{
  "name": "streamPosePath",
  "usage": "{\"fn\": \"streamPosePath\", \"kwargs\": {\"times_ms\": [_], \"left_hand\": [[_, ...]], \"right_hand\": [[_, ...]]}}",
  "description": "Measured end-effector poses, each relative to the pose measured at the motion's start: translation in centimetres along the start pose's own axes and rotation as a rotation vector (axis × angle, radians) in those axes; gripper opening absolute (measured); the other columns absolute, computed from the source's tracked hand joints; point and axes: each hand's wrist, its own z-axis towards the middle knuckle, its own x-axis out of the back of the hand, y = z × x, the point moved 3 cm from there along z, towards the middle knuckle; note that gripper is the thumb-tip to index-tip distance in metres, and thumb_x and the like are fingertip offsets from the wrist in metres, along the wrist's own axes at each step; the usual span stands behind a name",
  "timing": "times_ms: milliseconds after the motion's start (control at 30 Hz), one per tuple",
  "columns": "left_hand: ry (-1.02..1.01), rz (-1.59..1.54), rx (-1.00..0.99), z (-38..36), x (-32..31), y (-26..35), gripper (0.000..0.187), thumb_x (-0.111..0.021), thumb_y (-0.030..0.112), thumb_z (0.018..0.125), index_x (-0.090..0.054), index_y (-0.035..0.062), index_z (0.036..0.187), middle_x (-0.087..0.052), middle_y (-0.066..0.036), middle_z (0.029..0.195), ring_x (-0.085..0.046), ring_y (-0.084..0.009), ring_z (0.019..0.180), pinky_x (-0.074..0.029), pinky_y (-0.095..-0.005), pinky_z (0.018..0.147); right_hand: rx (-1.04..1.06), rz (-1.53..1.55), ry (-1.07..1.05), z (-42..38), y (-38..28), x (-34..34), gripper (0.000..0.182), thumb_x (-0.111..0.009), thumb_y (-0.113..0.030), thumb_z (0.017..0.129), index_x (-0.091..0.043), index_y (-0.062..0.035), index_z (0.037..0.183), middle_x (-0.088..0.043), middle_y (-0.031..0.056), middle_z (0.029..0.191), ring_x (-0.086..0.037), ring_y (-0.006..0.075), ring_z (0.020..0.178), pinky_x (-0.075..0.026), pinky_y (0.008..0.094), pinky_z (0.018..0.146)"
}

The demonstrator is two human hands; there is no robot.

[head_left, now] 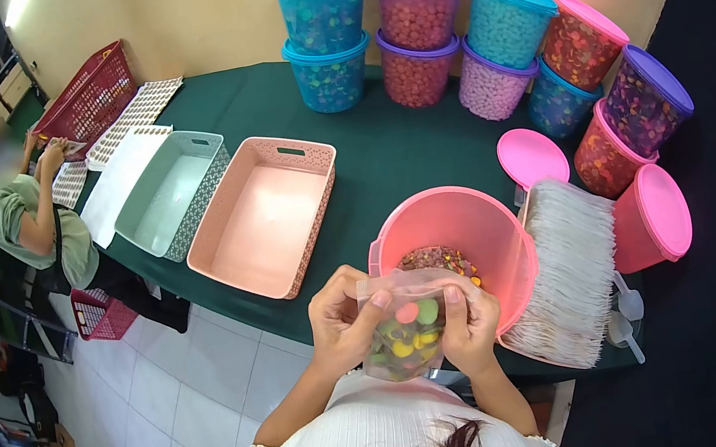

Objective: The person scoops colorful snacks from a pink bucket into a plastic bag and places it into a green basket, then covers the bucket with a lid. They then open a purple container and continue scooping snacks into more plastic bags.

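Observation:
Between my two hands hangs a clear plastic bag (406,346) holding green, yellow and pinkish-red round pieces. My left hand (342,318) pinches its upper left corner, thumb in front. My right hand (473,322) grips the upper right corner the same way. Just beyond the bag stands a pink bucket (457,204), tilted in my view, with small colourful pieces (447,261) at its bottom. The bag and my hands hide part of the bucket's near side. To the right of the bucket lies a thick row of stacked clear bags (565,276).
Stacked lidded tubs (423,70) of coloured pieces line the back. A pink lid (533,157) and plastic scoops (629,303) lie at the right. A peach basket (265,223) and a green basket (165,201) stand left. Another person (34,221) works near a maroon basket (89,97).

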Motion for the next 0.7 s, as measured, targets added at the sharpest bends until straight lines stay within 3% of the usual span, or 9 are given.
{"fn": "streamPosePath", "kwargs": {"times_ms": [133,200,333,467,533,600,700], "left_hand": [[0.051,-0.097,0.006,0.2,1.6,1.5,0.007,-0.056,0.003,0.079,-0.057,-0.0022,0.075,-0.053,-0.006,0.076,-0.049,-0.0067,0.062,-0.038,-0.0207,0.051],[0.008,0.104,-0.009,-0.8,4.5,1.2,0.007,-0.055,0.004,0.079,-0.057,-0.0028,0.079,-0.053,-0.006,0.073,-0.048,-0.0067,0.057,-0.038,-0.0202,0.048],[0.207,0.162,-0.115,-2.6,9.4,3.6,0.005,-0.054,0.002,0.079,-0.058,-0.002,0.079,-0.055,-0.007,0.073,-0.049,-0.0074,0.053,-0.036,-0.0194,0.044],[0.12,0.261,-0.299,-4.1,15.0,6.1,0.007,-0.06,-0.002,0.073,-0.058,-0.0014,0.079,-0.057,-0.01,0.074,-0.052,-0.0113,0.059,-0.04,-0.0214,0.05],[0.146,0.294,-0.236,-5.4,17.9,7.6,0.009,-0.063,-0.002,0.07,-0.06,-0.0016,0.079,-0.058,-0.01,0.074,-0.053,-0.0129,0.063,-0.041,-0.0219,0.053],[0.261,0.25,-0.11,-6.7,21.1,8.1,0.009,-0.064,-0.001,0.07,-0.062,-0.0021,0.079,-0.059,-0.009,0.076,-0.053,-0.0124,0.064,-0.04,-0.021,0.054],[0.405,0.208,-0.006,-8.6,24.8,9.6,0.009,-0.061,0.0,0.073,-0.064,-0.0023,0.081,-0.059,-0.01,0.078,-0.052,-0.011,0.065,-0.039,-0.0203,0.053]], "right_hand": [[-0.039,0.047,-0.053,0.5,-1.9,-2.4,0.027,-0.038,-0.012,0.087,-0.057,0.0056,0.081,-0.06,0.011,0.074,-0.057,0.0155,0.068,-0.044,0.0249,0.064],[0.052,0.046,-0.123,1.2,-3.3,-4.5,0.013,-0.047,-0.004,0.08,-0.057,0.0047,0.083,-0.058,0.0116,0.071,-0.056,0.0179,0.062,-0.043,0.025,0.059],[0.059,0.281,-0.255,0.9,-4.3,-10.6,0.009,-0.055,-0.002,0.076,-0.058,0.0034,0.083,-0.059,0.0114,0.073,-0.057,0.0176,0.063,-0.044,0.0239,0.058],[0.14,0.322,-0.279,0.3,-5.3,-16.7,0.011,-0.062,0.004,0.069,-0.059,0.0003,0.08,-0.059,0.0112,0.075,-0.057,0.0151,0.062,-0.044,0.0231,0.053],[0.095,0.351,-0.372,-0.3,-6.6,-20.1,0.009,-0.062,0.003,0.071,-0.059,0.0008,0.079,-0.059,0.0106,0.073,-0.056,0.0141,0.061,-0.044,0.0225,0.053],[0.199,0.391,-0.42,-0.5,-7.3,-23.6,0.009,-0.062,0.002,0.071,-0.058,0.0009,0.079,-0.057,0.0101,0.073,-0.056,0.0131,0.061,-0.044,0.0214,0.053],[0.019,0.588,-0.496,-1.4,-8.1,-28.6,0.014,-0.064,-0.001,0.07,-0.055,0.0001,0.08,-0.056,0.0102,0.076,-0.056,0.0138,0.063,-0.044,0.0235,0.054]]}}
